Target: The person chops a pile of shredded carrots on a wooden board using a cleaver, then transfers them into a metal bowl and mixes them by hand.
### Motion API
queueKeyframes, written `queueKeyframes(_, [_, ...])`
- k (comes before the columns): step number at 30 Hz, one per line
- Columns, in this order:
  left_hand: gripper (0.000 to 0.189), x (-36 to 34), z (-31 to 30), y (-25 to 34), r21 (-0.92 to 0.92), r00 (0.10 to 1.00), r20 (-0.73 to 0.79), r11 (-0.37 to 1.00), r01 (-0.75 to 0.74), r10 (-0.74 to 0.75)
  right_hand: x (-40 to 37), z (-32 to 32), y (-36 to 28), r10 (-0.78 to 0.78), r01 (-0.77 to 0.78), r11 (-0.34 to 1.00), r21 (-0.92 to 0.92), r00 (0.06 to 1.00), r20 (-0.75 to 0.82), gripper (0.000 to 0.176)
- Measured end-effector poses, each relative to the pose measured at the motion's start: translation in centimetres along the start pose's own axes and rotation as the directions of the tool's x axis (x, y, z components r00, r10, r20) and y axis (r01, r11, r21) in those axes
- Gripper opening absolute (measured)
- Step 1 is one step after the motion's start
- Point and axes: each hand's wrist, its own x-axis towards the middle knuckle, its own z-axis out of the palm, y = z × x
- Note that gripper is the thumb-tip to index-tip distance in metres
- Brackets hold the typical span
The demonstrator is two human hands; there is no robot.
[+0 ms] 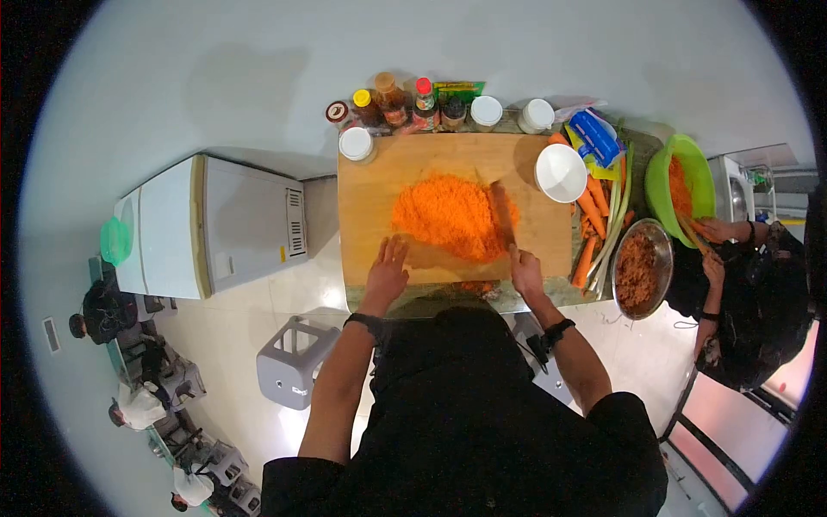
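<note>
A wide mound of finely chopped carrot point(450, 215) lies on the wooden cutting board point(366, 198). My right hand point(525, 276) is wrapped round the handle of a kitchen knife point(501, 215), at the board's front right. The blade points away from me and sits at the right side of the mound, with some carrot bits beyond it. My left hand point(388, 271) is open at the front left of the mound, fingers stretched out over the board and holding nothing. A white bowl point(562, 172) stands at the board's right edge.
Several jars and bottles point(392, 102) line the back edge. Whole carrots point(588, 258) and green stalks point(616, 215) lie right, beside a metal bowl point(642, 269) of brown-orange mince. Another person point(749, 284) works at a green basin point(659, 172). A grey stool point(293, 362) stands left.
</note>
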Motion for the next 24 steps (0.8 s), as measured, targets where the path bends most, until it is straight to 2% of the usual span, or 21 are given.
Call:
queueKeyframes(2, [0.07,0.0,-0.2,0.0,-0.03,1.0,0.015,1.0,0.001,-0.001,0.1,0.6,1.2,-0.122,0.123,0.988,-0.094,0.992,0.01,0.058])
queueKeyframes(4, [0.07,0.6,-0.5,-0.5,-0.056,1.0,0.015,0.998,0.013,-0.013,0.2,-0.7,-0.3,-0.097,0.097,0.993,-0.06,0.995,-0.002,0.058])
queueKeyframes(6, [0.07,0.2,-0.1,-0.7,-0.051,0.999,0.007,0.998,-0.036,0.037,-0.8,-0.5,-0.7,-0.056,0.056,0.998,-0.023,0.998,0.002,0.057])
queueKeyframes(8, [0.07,0.7,0.1,-0.9,-0.04,0.999,0.026,0.999,-0.027,0.028,-0.8,0.0,-0.2,-0.049,0.049,0.999,0.005,0.997,0.055,0.055])
queueKeyframes(12, [0.07,1.0,1.0,-1.7,0.013,0.997,0.052,0.998,-0.062,0.061,-0.5,0.3,0.1,-0.065,0.067,0.997,-0.04,0.997,0.053,0.054])
queueKeyframes(14, [0.07,0.5,-0.8,-0.8,-0.031,0.996,0.088,0.999,-0.024,0.026,-1.0,1.6,1.5,-0.145,0.149,0.987,0.059,0.988,-0.06,0.053])
queueKeyframes(15, [0.07,0.6,-1.4,-0.2,-0.075,0.993,0.119,0.997,0.017,-0.008,-0.9,1.1,1.2,-0.142,0.145,0.988,0.055,0.988,-0.064,0.053])
queueKeyframes(17, [0.069,0.6,-0.6,-0.6,-0.055,0.995,0.103,0.998,-0.007,0.012,-1.3,-0.6,-1.0,-0.081,0.094,0.991,-0.092,0.987,0.136,0.054])
queueKeyframes(18, [0.068,0.8,-0.2,-1.0,-0.03,0.997,0.078,0.999,-0.021,0.023,-1.6,-1.6,-2.3,-0.082,0.095,0.991,-0.093,0.987,0.135,0.054])
queueKeyframes(20, [0.071,0.7,0.8,-1.9,-0.046,0.996,0.073,0.998,-0.041,0.045,-2.5,-2.8,-4.1,0.024,-0.024,1.0,-0.001,0.979,0.2,0.052])
queueKeyframes(21, [0.073,0.8,1.0,-2.1,-0.06,0.995,0.066,0.996,-0.068,0.072,-2.4,-1.7,-3.1,0.025,-0.025,1.0,-0.002,0.98,0.198,0.052])
queueKeyframes(23, [0.07,0.7,-0.3,-1.1,-0.078,0.996,0.077,0.996,-0.038,0.044,-2.0,1.4,0.5,-0.12,0.125,0.99,-0.059,0.989,0.092,0.054])
queueKeyframes(24, [0.066,0.7,-0.4,-1.1,-0.09,0.996,0.091,0.996,-0.001,0.009,-2.3,1.0,0.3,-0.121,0.127,0.99,-0.061,0.988,0.092,0.054])
